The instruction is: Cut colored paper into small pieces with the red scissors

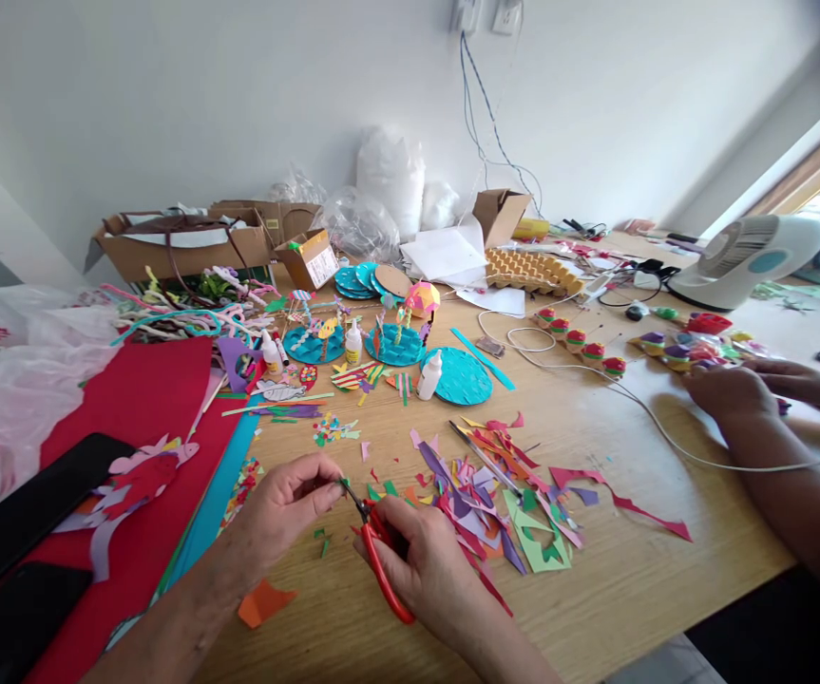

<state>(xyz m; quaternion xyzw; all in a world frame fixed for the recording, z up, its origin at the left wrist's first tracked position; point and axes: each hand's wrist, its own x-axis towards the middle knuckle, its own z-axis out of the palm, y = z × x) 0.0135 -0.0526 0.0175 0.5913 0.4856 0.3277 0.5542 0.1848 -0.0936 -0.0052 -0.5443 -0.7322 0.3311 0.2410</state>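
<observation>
My right hand [420, 551] is closed round the red handles of a pair of scissors [390, 581], whose dark blades point up and left. The blade tips reach the fingers of my left hand [295, 499], which pinches something small and green, perhaps a scrap of paper, mostly hidden by the fingertips. Small green clippings [322, 543] lie on the table just below the blades. An orange paper piece [265, 602] rests by my left forearm. Beside my right hand spreads a heap of coloured paper scraps [467, 494], with a green cut-out sheet [539, 537] at its edge.
Turquoise discs [456, 376] and glue bottles [430, 376] stand ahead. Red paper sheets [145, 380] and two black phones or cases [31, 508] lie left. A white cable [658, 439] crosses the right side, near another person's hands [734, 394] and a white fan [744, 256].
</observation>
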